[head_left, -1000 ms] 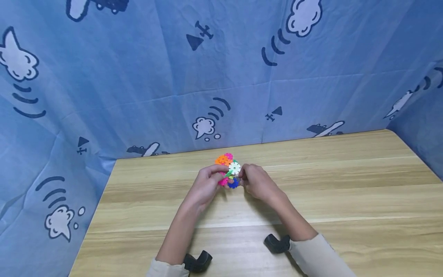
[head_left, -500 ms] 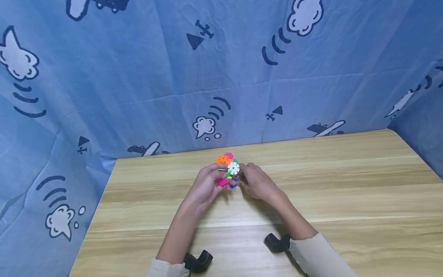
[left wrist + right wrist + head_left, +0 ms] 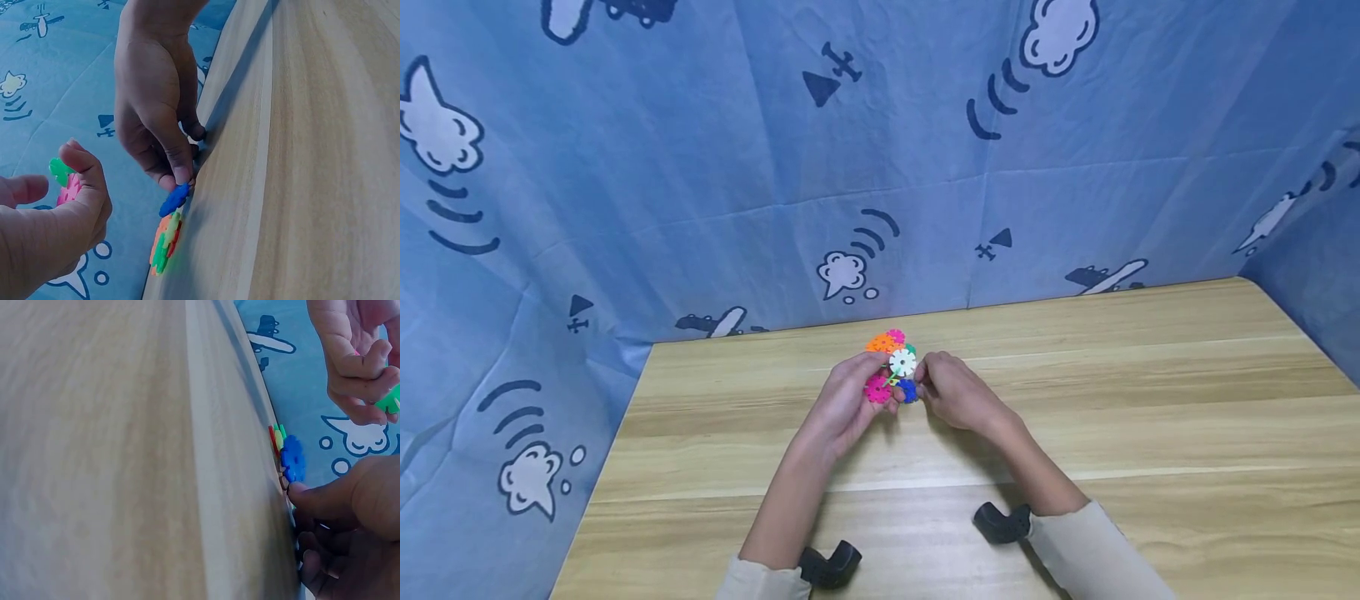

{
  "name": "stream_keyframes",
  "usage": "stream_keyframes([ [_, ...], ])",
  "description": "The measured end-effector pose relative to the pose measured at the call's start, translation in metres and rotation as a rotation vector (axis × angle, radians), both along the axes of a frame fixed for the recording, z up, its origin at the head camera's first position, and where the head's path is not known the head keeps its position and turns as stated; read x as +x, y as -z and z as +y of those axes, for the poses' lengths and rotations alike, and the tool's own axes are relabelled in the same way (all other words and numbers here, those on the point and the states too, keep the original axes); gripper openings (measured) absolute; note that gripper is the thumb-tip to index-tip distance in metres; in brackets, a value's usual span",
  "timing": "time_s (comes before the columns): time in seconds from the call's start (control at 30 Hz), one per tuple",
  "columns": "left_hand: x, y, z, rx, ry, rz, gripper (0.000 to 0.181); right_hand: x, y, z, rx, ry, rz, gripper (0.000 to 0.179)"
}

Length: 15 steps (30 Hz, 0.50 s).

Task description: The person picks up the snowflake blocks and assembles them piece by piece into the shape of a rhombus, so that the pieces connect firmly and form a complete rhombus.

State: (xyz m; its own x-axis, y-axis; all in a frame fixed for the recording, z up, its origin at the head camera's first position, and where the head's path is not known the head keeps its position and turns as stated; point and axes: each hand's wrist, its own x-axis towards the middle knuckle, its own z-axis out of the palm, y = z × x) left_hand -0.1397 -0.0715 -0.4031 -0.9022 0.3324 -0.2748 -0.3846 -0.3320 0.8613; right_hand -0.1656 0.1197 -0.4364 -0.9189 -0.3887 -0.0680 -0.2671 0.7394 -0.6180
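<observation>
Notched plastic discs lie between the two hands. My left hand [image 3: 848, 398] holds a pink disc [image 3: 877, 389], and a green disc [image 3: 59, 170] adjoins it in the left wrist view. A white disc [image 3: 902, 362] shows face-on just beyond the left fingertips in the head view. With thumb and finger, my right hand [image 3: 958, 392] pinches a blue disc [image 3: 292, 458] by its edge. Beyond the hands are orange discs [image 3: 882, 343], another pink disc [image 3: 895, 337] and a green one [image 3: 910, 348]. Yellow and red edges also show beside the blue disc in the right wrist view.
The wood-grain table [image 3: 1120, 400] spreads out on both sides of the hands. A blue printed cloth [image 3: 895, 167] rises along its back edge and around the sides. Black curved wrist mounts [image 3: 831, 566] jut inward below both hands.
The left hand turns the pink disc more face-on to the head camera, and the white disc shifts slightly left. The blue disc, partly covered half a second ago, shows more now.
</observation>
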Motion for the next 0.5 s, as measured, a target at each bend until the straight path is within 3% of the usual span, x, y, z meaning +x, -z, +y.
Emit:
stream_keyframes([
  [0.27, -0.0012, -0.0014, -0.0012, -0.019, -0.009, 0.014, 0.041, -0.0003, -0.0018, 0.0005, -0.009, 0.014, -0.024, 0.003],
  [0.5, -0.0014, -0.0009, -0.0017, -0.026, -0.023, -0.021, 0.037, -0.0022, -0.0039, 0.0056, -0.085, 0.019, -0.097, 0.005],
])
